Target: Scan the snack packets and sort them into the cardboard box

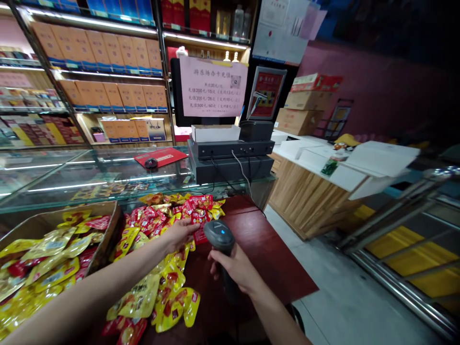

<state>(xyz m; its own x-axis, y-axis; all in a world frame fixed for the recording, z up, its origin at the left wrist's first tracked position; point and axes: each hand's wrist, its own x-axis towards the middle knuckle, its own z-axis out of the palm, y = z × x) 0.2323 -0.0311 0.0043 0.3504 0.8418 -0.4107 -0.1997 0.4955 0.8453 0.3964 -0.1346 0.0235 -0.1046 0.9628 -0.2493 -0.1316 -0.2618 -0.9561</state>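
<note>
My right hand (230,266) is wrapped round the handle of a black barcode scanner (220,235), whose head shows a small blue light and points away from me. Just left of it, my left hand (180,234) has its fingers closed on the edge of a red snack packet (201,230). Beneath and around the left forearm lies a loose pile of yellow and red snack packets (172,282) on the dark red table (262,249). More yellow packets fill an open cardboard box (114,215) at the left.
Behind the table runs a glass counter (89,172) with a red mat (168,155) and a black mouse (151,163). A black cash drawer unit (230,167) stands at its right end. Metal railings (406,249) and a wooden cabinet (305,196) are at the right.
</note>
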